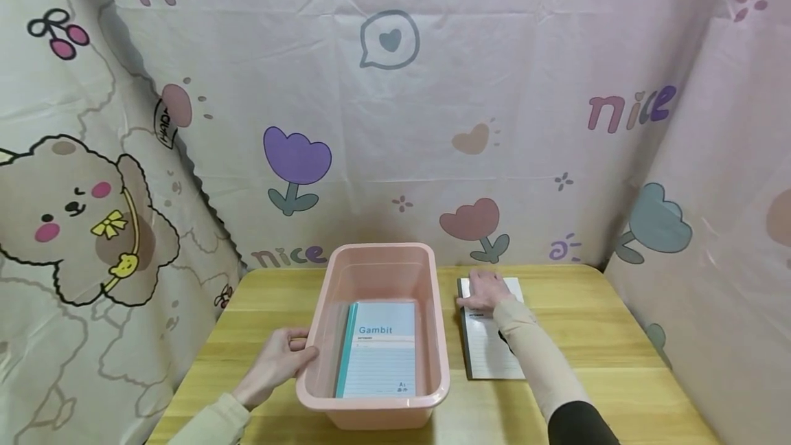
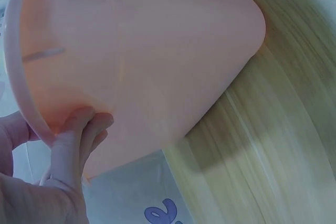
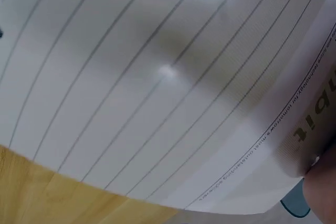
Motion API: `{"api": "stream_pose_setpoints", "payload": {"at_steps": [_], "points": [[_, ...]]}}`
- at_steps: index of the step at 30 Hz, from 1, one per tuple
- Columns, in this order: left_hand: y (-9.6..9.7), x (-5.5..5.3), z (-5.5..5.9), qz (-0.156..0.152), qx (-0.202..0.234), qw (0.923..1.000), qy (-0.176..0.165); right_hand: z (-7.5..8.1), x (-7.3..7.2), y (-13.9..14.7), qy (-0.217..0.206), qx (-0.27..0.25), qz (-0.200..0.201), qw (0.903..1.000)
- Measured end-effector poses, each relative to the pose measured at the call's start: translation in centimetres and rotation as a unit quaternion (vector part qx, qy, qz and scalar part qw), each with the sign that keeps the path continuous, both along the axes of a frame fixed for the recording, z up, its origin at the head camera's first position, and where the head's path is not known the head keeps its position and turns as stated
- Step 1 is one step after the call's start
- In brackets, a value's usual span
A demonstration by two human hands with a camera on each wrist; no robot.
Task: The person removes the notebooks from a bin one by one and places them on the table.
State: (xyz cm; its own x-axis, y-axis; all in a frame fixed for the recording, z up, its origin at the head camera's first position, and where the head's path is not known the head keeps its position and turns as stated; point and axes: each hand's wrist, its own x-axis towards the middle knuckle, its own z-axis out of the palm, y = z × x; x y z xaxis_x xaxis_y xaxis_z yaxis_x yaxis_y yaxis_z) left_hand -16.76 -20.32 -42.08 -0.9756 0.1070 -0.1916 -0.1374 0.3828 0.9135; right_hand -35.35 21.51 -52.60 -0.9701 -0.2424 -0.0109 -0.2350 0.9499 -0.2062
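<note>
A pink plastic bin (image 1: 380, 424) stands on the table, with a pale blue Gambit notebook (image 1: 380, 362) with a teal spine lying face up inside. My left hand (image 1: 281, 362) grips the bin's left rim, thumb over the edge and fingers against the outer wall, as the left wrist view (image 2: 58, 177) also shows. To the right of the bin lies a white lined notebook (image 1: 491, 356) with a dark spine. My right hand (image 1: 485, 290) holds its upper part, thumb at the spine side. In the right wrist view the notebook's lined cover (image 3: 142, 87) fills most of the frame.
Wooden table (image 1: 618, 335) extends around the bin and the white notebook. A printed cloth (image 1: 395, 122) hangs behind the table's far edge and along both sides.
</note>
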Motion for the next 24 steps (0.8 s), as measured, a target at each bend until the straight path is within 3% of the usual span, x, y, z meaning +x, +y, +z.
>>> {"api": "stream_pose_setpoints", "payload": {"at_steps": [9, 15, 20, 24], "points": [[-0.1, 0.2, -0.2, -0.005, 0.006, 1.0000, 0.005, -0.4, 0.0, -0.5, 0.004, 0.009, -0.008, 0.9999], [-0.1, 0.3, -0.5, -0.007, 0.011, 0.9999, 0.005, -0.3, -0.2, -0.2, 0.028, 0.013, 0.009, 0.9995], [-0.1, 0.1, -0.3, -0.006, 0.011, 0.9999, 0.005, 0.9, -0.2, -0.5, 0.072, 0.015, 0.023, 0.9970], [0.0, 0.0, -0.2, -0.004, 0.008, 0.9999, 0.005, 2.3, 0.0, -1.1, 0.079, 0.015, 0.034, 0.9962]]}}
